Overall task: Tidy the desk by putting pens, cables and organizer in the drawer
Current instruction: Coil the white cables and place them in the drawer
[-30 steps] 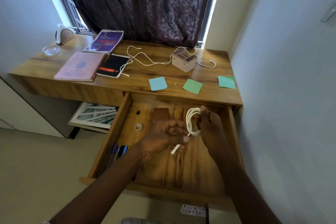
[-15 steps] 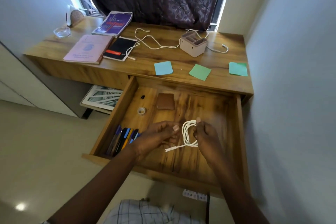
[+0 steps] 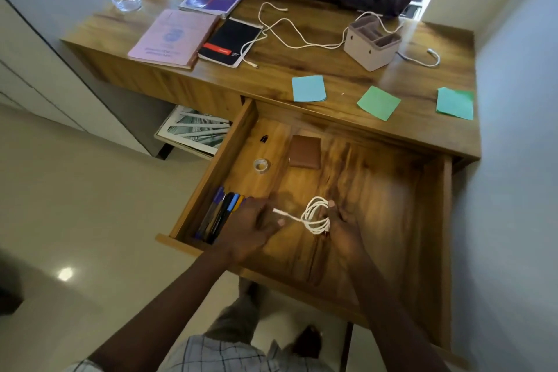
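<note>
The drawer [image 3: 217, 178] is pulled out wide so things can go in. At its left side the pens [image 3: 223, 214] lie close together along the wall, which leaves room for more. The left hand [image 3: 250, 229] is low in the drawer, just beside the loose end of a white coil [image 3: 317, 217]. It is blurred, so I cannot tell if it pinches that end. The right hand [image 3: 341, 226] grips the loops, I think to stop them springing open as the coil goes down. The coil is in the drawer, near the front, in the middle.

Now the count, left to right. On the desk [image 3: 332, 78] there is one glass bowl [image 3: 126, 2] and three books [image 3: 173, 36]. Then comes loose white cable [image 3: 290, 36]. It may be one or two, as part runs behind the one organizer [image 3: 373, 45]. There are three paper notes [image 3: 308, 88], one blue and two green. In the drawer I see at least four pens, one tape roll [image 3: 261, 165], one brown wallet [image 3: 304, 151] and one coil. The desk cable and the organizer are not yet put away.
</note>
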